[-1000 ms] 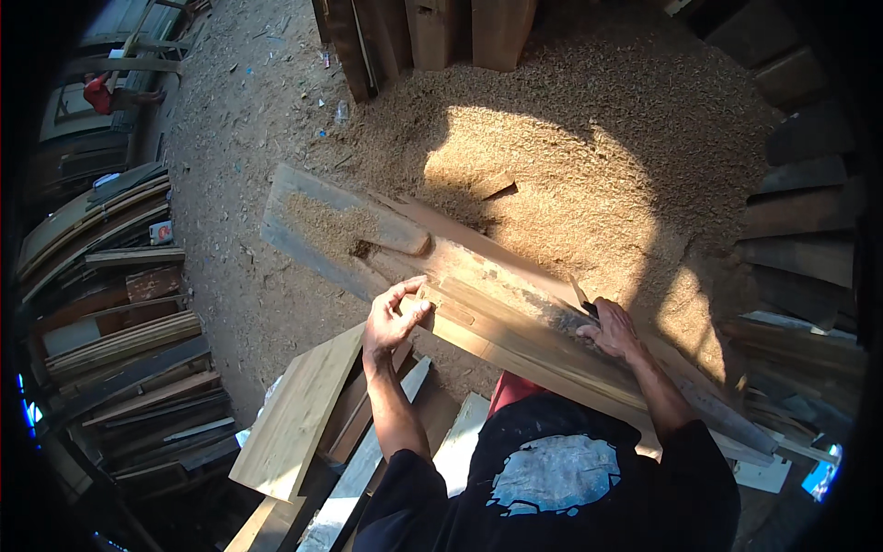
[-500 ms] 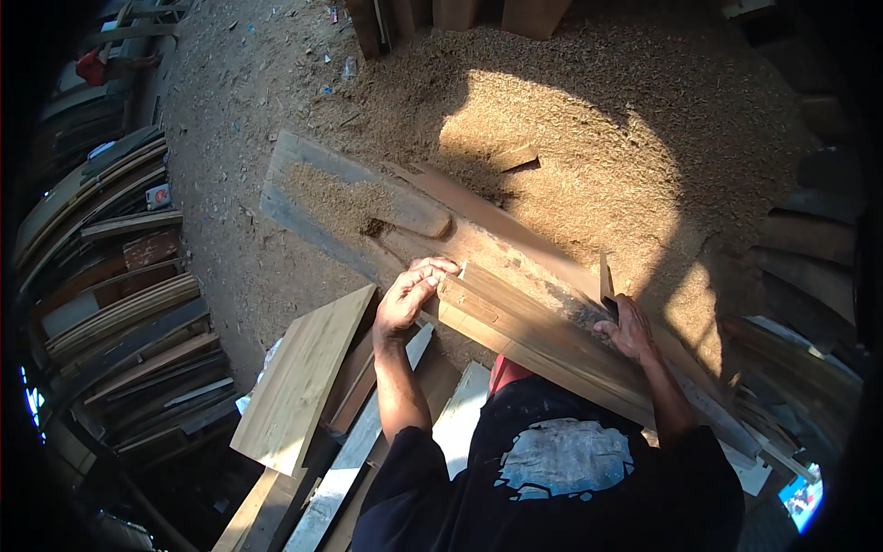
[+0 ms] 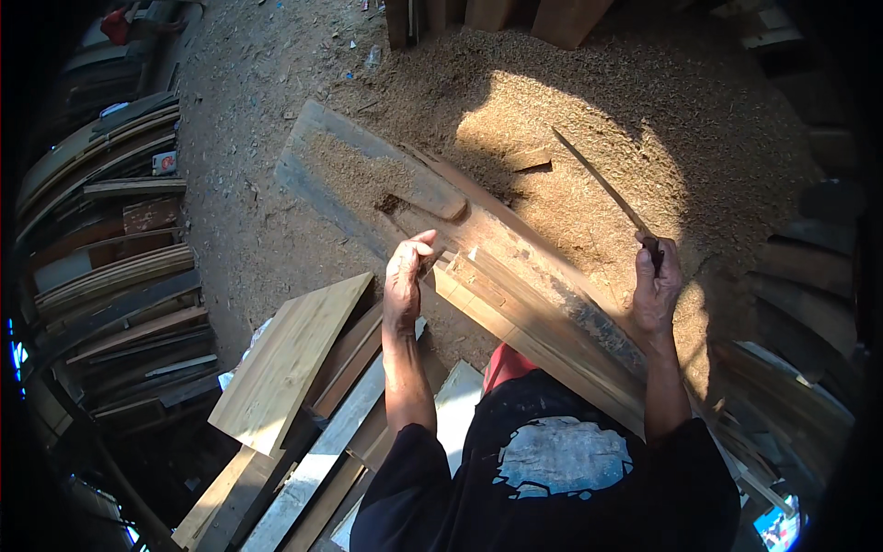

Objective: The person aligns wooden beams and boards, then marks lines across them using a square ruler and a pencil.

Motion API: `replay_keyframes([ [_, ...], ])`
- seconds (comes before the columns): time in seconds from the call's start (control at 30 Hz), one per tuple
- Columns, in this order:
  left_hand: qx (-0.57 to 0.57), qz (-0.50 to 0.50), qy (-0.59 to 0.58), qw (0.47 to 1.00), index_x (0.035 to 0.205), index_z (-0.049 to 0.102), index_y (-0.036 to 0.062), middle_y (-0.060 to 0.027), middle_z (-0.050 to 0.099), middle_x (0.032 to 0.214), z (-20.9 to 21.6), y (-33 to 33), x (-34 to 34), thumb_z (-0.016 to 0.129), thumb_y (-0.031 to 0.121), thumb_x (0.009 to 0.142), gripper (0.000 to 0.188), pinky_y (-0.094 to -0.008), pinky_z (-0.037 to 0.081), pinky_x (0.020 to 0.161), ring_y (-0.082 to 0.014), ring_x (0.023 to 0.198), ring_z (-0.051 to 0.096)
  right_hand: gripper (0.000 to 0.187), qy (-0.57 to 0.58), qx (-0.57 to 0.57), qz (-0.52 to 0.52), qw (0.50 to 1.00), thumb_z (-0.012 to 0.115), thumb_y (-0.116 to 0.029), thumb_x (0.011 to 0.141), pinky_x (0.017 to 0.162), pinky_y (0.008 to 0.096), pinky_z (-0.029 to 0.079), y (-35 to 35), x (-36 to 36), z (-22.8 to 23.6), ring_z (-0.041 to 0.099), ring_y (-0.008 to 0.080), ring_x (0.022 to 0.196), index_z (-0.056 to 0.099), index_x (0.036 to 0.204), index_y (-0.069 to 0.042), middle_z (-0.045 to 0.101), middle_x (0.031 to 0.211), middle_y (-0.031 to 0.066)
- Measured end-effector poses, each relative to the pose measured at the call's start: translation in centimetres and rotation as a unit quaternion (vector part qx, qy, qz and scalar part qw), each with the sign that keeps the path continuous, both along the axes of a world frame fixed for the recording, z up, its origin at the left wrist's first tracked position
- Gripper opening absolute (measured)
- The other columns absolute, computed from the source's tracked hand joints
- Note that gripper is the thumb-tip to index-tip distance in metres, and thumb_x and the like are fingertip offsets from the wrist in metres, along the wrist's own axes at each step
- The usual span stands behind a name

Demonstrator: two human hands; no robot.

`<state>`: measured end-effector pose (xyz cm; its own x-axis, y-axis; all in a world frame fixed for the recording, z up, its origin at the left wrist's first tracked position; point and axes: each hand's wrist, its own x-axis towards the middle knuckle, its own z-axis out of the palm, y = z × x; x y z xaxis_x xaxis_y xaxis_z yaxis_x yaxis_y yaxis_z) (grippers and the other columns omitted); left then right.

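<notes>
My right hand (image 3: 657, 290) is wrapped round the wooden handle of a handsaw (image 3: 602, 184), whose long dark blade tapers toward the far left. It is held up over the sawdust, away from the wood. In front of me a thick wooden beam (image 3: 543, 336) lies slanting from centre to lower right, with lines across its near face and a stepped cut at its left end. Beside that end is my left hand (image 3: 402, 281), fingers loosely bent and apart; whether they touch the wood I cannot tell. Beneath the beam lies a long worn plank (image 3: 317, 124) with sawdust on it.
A pale wide board (image 3: 294, 354) rests on stacked planks (image 3: 340, 451) at my left. Piled boards (image 3: 138, 304) line the far left, with more lumber (image 3: 782, 377) at the right. Heaped sawdust (image 3: 589, 120) covers the ground ahead, with a small wood block (image 3: 527, 159) on it.
My right hand has lifted off the beam and swung the saw up and outward. My left hand has drawn slightly back from the beam's end, its fingers looser.
</notes>
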<state>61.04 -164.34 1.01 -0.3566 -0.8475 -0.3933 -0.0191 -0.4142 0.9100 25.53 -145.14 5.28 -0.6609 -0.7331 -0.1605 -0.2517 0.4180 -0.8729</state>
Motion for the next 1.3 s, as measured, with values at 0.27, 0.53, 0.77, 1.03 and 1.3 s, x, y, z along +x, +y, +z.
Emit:
replay_keyframes([
  [0.27, -0.003, -0.136, 0.178, 0.975, 0.094, 0.07, -0.0007, -0.0187, 0.074, 0.106, 9.8, 5.3, 3.2, 0.072, 0.041, 0.098, 0.042, -0.0423, 0.057, 0.09, -0.0292, 0.099, 0.071, 0.021, -0.216, -0.047, 0.092, 0.971, 0.067, -0.025, 0.109, 0.067, 0.0248, 0.042, -3.8, 0.0, -0.1, 0.048, 0.004, 0.074, 0.068, 0.103, -0.005, 0.056, 0.08, -0.0066],
  [0.53, -0.366, -0.302, -0.246, 0.846, 0.126, 0.07, 0.004, -0.0255, 0.056, 0.146, 9.4, 13.3, -8.0, 0.081, 0.03, 0.087, 0.048, -0.0533, 0.044, 0.113, -0.0416, 0.138, 0.053, 0.023, -0.246, 0.014, 0.254, 0.935, 0.067, -0.023, 0.105, 0.062, 0.0266, 0.04, -6.7, 3.0, -0.5, 0.045, 0.0052, 0.071, 0.068, 0.097, -0.002, 0.051, 0.075, -0.0061],
  [0.77, -0.365, -0.313, -0.3, 0.824, 0.133, 0.071, 0.0083, -0.0246, 0.049, 0.153, 9.3, 14.6, -9.5, 0.081, 0.038, 0.086, 0.056, -0.058, 0.033, 0.121, -0.0439, 0.148, 0.039, 0.027, -0.24, 0.021, 0.245, 0.939, 0.066, -0.024, 0.106, 0.062, 0.0266, 0.037, -6.8, 2.0, -1.3, 0.042, 0.0041, 0.07, 0.061, 0.086, -0.007, 0.048, 0.075, -0.0082],
  [1.03, -0.41, -0.438, -0.269, 0.753, 0.103, 0.072, 0.0098, -0.0106, 0.064, 0.111, 4.8, 16.0, -11.8, 0.076, 0.038, 0.088, 0.032, -0.0524, 0.033, 0.118, -0.0323, 0.119, 0.054, 0.027, -0.242, 0.021, 0.262, 0.934, 0.064, -0.022, 0.105, 0.059, 0.0275, 0.036, -7.5, 3.4, 0.6, 0.041, 0.0039, 0.069, 0.059, 0.084, -0.007, 0.045, 0.073, -0.0088],
  [1.3, -0.44, -0.419, -0.249, 0.755, 0.095, 0.071, 0.0118, -0.0075, 0.062, 0.099, 4.7, 15.7, -11.4, 0.075, 0.041, 0.089, 0.03, -0.0473, 0.037, 0.111, -0.0287, 0.11, 0.055, 0.019, -0.201, 0.095, 0.374, 0.9, 0.063, -0.016, 0.101, 0.066, 0.0341, 0.045, -7.2, 3.8, 0.4, 0.049, 0.0119, 0.072, 0.063, 0.092, 0.001, 0.054, 0.073, 0.0007],
])
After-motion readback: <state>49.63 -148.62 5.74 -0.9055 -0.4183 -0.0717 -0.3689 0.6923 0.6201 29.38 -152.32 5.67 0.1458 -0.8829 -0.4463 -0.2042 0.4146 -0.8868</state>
